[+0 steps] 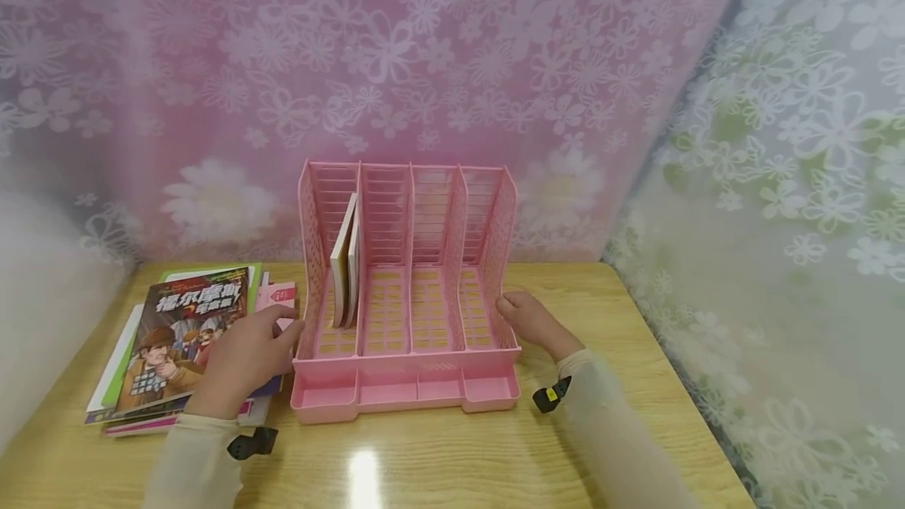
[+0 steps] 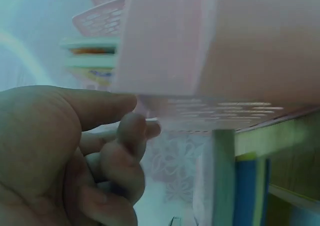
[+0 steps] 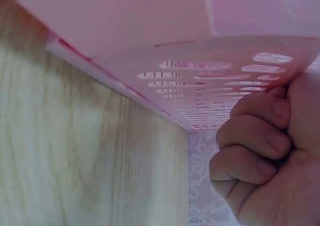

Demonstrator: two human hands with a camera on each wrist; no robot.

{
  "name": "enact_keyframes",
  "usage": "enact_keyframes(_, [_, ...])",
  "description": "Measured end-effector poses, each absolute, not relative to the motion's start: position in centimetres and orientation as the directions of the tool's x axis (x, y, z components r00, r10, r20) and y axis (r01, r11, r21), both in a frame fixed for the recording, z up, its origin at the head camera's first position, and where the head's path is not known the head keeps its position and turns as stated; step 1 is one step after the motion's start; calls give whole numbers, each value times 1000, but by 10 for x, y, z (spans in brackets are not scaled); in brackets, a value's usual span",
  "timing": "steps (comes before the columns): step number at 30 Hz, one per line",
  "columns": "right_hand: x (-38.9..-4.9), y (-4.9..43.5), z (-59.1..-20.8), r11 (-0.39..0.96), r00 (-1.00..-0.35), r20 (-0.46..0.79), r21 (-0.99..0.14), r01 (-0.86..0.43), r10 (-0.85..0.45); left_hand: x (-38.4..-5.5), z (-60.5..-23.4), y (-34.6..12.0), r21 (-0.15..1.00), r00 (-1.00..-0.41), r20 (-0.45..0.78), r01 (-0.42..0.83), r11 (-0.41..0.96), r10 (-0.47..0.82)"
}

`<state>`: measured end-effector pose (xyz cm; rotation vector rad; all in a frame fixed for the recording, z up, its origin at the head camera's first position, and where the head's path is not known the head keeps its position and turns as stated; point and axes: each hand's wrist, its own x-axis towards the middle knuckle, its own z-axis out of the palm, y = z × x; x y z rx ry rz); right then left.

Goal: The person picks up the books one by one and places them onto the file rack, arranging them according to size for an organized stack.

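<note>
A pink plastic desktop file rack [image 1: 385, 364] with several upright slots and a low front tray stands on the table. Two thin books [image 1: 344, 269] lean upright in its leftmost slot. At the rack's left wall, my left hand [image 1: 243, 356] has thumb and fingertips at the front edge; the left wrist view shows the thumb [image 2: 107, 108] right at that edge with the other fingers bent below. My right hand [image 1: 533, 320] grips the right wall by its front edge. In the right wrist view its fingers [image 3: 250, 146] are curled against the slotted wall, thumb tip hidden.
Left of the rack lies a stack of books and magazines, topped by a comic-style book [image 1: 180, 336], partly behind my left forearm. A small pink box-like item [image 1: 276, 294] sits between stack and rack. Flower-patterned curtains [image 1: 424, 61] hang behind and to the right of the wooden table [image 1: 438, 462].
</note>
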<state>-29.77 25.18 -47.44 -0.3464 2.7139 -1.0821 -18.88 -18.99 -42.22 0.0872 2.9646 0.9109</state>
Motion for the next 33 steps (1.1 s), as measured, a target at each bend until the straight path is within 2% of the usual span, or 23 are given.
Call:
enact_keyframes(9, [-289,251,-479,681,-948,-37,-705,-199,-315,-188,-431,-187,570,-997,-12,55,820,75])
enact_keyframes(21, [-284,262,-485,615,-953,-10,-766,-187,-302,-193,-435,-181,604,-997,-20,47,796,73])
enact_keyframes(33, [-286,248,-492,518,-975,-16,-849,-104,-222,-189,-430,-182,554,-996,-3,73,829,90])
